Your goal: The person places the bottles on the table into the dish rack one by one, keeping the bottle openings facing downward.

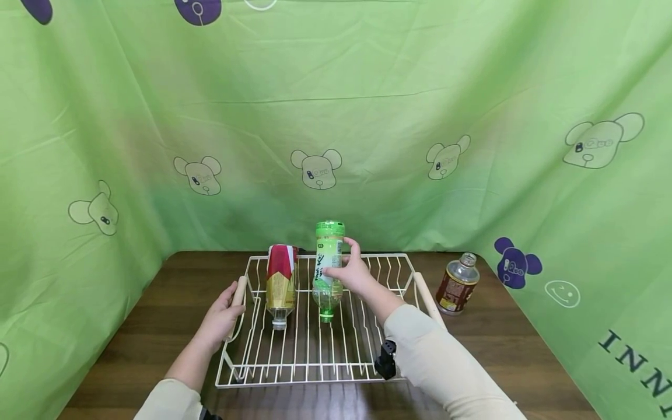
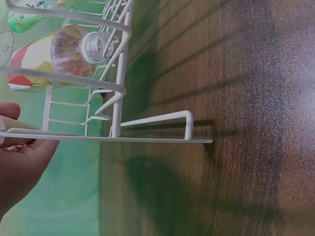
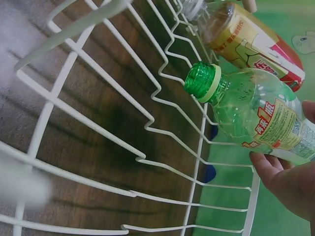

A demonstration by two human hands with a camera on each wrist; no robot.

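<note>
A white wire dish rack (image 1: pixel 315 373) with wooden side handles stands on the table. My left hand (image 1: pixel 220 315) grips its left wooden handle (image 1: pixel 238 291). In my right hand (image 1: pixel 354 271) is a green plastic bottle (image 1: pixel 328 262), held upside down over the rack, neck downward. The right wrist view shows its open green neck (image 3: pixel 204 82) just above the wires; contact with them is hard to tell. Left of it, a red and gold labelled bottle (image 1: pixel 280 280) leans inverted in the rack, its clear mouth (image 2: pixel 97 46) low among the wires.
A brown-labelled clear bottle (image 1: pixel 458 284) stands upright and uncapped right of the rack, near its right handle (image 1: pixel 427 297). The dark wooden table (image 1: pixel 173 291) meets a green printed cloth (image 1: pixel 367 128) at the back and sides.
</note>
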